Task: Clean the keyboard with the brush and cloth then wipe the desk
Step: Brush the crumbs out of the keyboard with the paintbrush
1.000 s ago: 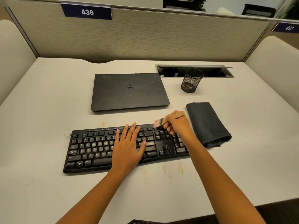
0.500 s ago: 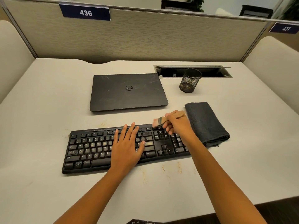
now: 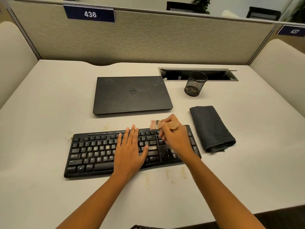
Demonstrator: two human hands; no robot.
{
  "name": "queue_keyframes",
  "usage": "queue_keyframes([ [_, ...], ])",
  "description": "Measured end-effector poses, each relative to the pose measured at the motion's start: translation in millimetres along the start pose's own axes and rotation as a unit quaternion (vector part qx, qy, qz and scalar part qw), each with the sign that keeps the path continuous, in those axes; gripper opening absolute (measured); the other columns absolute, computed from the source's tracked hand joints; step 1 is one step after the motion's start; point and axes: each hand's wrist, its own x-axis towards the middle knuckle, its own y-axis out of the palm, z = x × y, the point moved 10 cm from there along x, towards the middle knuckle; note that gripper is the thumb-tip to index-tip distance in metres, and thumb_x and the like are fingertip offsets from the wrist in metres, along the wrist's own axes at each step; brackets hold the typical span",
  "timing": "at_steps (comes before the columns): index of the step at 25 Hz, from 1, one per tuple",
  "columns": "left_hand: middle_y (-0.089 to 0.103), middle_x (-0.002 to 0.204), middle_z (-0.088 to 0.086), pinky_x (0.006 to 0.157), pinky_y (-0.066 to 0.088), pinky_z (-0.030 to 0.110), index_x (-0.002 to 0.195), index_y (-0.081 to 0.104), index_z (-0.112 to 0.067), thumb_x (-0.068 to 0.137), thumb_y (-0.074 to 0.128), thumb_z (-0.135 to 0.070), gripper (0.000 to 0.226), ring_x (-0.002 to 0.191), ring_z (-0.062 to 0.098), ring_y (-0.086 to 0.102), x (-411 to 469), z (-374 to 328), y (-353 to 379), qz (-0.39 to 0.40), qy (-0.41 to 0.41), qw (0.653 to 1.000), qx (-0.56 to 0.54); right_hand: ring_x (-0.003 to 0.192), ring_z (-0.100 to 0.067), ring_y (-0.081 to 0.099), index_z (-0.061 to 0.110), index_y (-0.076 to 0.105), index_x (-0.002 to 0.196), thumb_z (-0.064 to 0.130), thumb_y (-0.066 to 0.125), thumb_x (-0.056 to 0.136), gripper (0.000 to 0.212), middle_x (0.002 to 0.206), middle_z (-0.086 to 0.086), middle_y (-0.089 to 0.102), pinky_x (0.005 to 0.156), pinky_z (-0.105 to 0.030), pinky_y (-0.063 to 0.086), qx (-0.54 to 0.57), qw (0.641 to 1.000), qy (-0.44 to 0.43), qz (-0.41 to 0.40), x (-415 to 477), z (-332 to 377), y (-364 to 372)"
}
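Keyboard (image 3: 92, 154), black and full-size, lies crosswise in the front half of the pale desk (image 3: 49, 113), its long side roughly parallel to the front edge. Brownish specks (image 3: 166, 174) mark the surface between it and that edge, and more lie off its far left corner.

The left hand (image 3: 130, 151) lies flat on the middle keys, fingers straight and close together. The right hand (image 3: 175, 138), over the number-pad end, is curled round a small brush (image 3: 155, 124). The brush is blurred, its bristle end over the keyboard's far edge; whether it touches the keys cannot be told.

Just beside the keyboard's right end, a dark grey cloth (image 3: 211, 128) lies folded. Beyond the keyboard rests a closed black Dell laptop (image 3: 132, 95), lid scuffed.

Toward the far right corner, a black mesh pen cup (image 3: 194, 85) stands at the lip of an open cable recess (image 3: 219, 75).

A beige fabric partition (image 3: 148, 40) closes the far edge, bearing number plates 436 (image 3: 90, 14) and 437 (image 3: 293, 31).
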Motion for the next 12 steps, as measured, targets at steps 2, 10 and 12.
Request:
queue_keyframes([
  [2, 0.013, 0.163, 0.003, 0.122, 0.009, 0.044, 0.155, 0.019, -0.013, 0.094, 0.016, -0.062, 0.079, 0.151, 0.019, 0.008, 0.1, 0.2, 1.1, 0.004, -0.001, 1.000, 0.003, 0.053, -0.023, 0.054, 0.010, 0.049, 0.089, 0.014, 0.047, 0.098, 0.011, 0.062, -0.009, 0.060, 0.049, -0.035, 0.045, -0.050, 0.996, -0.064, 0.033, -6.9, 8.5, 27.9],
  [10, 0.012, 0.163, 0.001, 0.123, 0.006, 0.042, 0.156, 0.018, -0.015, 0.094, 0.016, -0.063, 0.078, 0.151, 0.018, 0.007, 0.9, 2.4, 3.9, 0.008, -0.003, 1.000, 0.009, 0.045, -0.008, 0.036, 0.012, 0.044, 0.085, 0.012, 0.045, 0.097, 0.012, 0.053, 0.005, 0.043, 0.044, -0.022, 0.029, -0.087, 0.987, -0.106, 0.083, -3.2, 4.0, 47.2],
  [12, 0.009, 0.164, 0.000, 0.123, 0.003, 0.041, 0.156, 0.015, -0.016, 0.095, 0.016, -0.063, 0.078, 0.151, 0.017, 0.005, 1.1, 3.1, 4.4, 0.009, -0.004, 1.000, 0.009, 0.045, -0.010, 0.040, 0.014, 0.044, 0.086, 0.013, 0.044, 0.097, 0.011, 0.053, 0.008, 0.044, 0.044, -0.022, 0.031, -0.124, 0.978, -0.127, 0.107, -11.0, 6.5, 49.3],
])
